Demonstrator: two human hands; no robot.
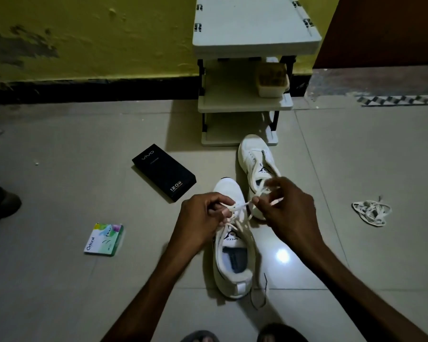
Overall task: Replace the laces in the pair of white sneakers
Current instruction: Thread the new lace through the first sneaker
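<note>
Toes (200, 336) show at the near edge. Just beyond, the near sneaker (234, 261) stands on the floor (356, 255), heel toward the camera. Above its front, the left hand (200, 218) and the right hand (290, 206) each pinch the lace (242, 206), stretched between them. The far sneaker (250, 151) lies just beyond, partly behind the right hand. Old laces (371, 212) lie bunched at right. A black box (164, 172) and a small carton (104, 239) lie at left; a rack (245, 102) stands far.

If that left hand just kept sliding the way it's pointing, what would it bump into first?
The left hand would probably meet the right hand, just across the flat white lace both pinch over the nearer white sneaker; depth is unclear.
</note>
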